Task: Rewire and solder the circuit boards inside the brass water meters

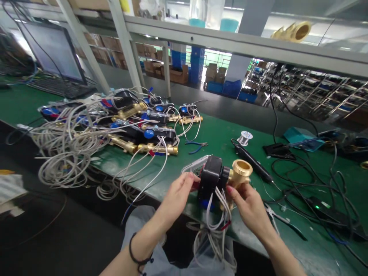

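I hold a water meter (214,177) over the front edge of the green bench: a black housing with a brass threaded pipe end (242,170) and a clear cover at its left. My left hand (176,197) pinches the meter's left side near a red wire. My right hand (249,205) grips the brass body from below and the right. White wires (217,214) hang down from the meter between my hands toward my lap.
A pile of finished meters with coiled white cables (94,134) lies at the left. Blue pliers (197,145), a solder spool (245,137), a black soldering iron (253,159) and black cords (310,188) lie to the right. A monitor (53,51) stands far left.
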{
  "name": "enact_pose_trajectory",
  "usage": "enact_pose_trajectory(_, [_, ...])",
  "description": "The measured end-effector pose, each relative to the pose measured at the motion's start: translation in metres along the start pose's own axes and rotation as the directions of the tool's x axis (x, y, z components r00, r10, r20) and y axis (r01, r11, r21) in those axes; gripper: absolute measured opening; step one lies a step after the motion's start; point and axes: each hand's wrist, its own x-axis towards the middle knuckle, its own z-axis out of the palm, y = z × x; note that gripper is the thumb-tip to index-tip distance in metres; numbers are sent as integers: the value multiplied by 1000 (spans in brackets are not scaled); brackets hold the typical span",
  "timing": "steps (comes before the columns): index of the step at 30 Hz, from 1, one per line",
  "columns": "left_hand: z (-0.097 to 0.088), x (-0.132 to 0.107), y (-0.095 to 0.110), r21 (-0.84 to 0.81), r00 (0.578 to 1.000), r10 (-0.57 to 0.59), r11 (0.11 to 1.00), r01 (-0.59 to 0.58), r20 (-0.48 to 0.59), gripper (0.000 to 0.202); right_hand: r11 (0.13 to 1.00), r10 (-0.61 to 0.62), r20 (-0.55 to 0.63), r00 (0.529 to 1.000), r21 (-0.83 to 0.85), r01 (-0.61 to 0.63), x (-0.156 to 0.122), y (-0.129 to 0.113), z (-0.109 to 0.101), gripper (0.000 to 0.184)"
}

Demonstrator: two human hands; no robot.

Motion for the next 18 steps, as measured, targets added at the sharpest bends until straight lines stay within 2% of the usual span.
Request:
enact_pose_trajectory(1, [-1,3,0,-117,995,-97,988,100,25,39,995,-48,24,999,-85,50,4,-6,-7,35])
enact_pose_trajectory(3, [-2,11,0,-317,958,-261,905,285,115,40,952,-145,87,986,-260,163,10,-21,-18,27])
enact_pose_trajectory(5, [-2,19,1,-432,912,-344,804,408,222,41,870,-239,175,955,-399,290,13,-38,-25,21])
enact_pose_trajectory(9, [-3,39,-1,-541,859,-282,681,494,428,54,624,-397,373,839,-560,545,14,-63,-24,22])
enact_pose_trajectory(11, [-8,49,-4,-523,803,-254,647,555,539,63,464,-404,444,800,-654,597,15,-67,-21,28])
enact_pose_trajectory(13, [-14,59,-8,-470,761,-271,652,596,590,65,322,-379,504,776,-714,621,17,-67,-17,30])
enact_pose_trajectory(14, [-16,64,-11,-452,766,-284,670,589,576,61,269,-368,531,763,-725,634,18,-67,-15,30])
enact_pose_trajectory(18, [-16,72,-20,-456,859,-298,749,480,415,43,141,-382,583,717,-730,668,17,-67,-4,30])
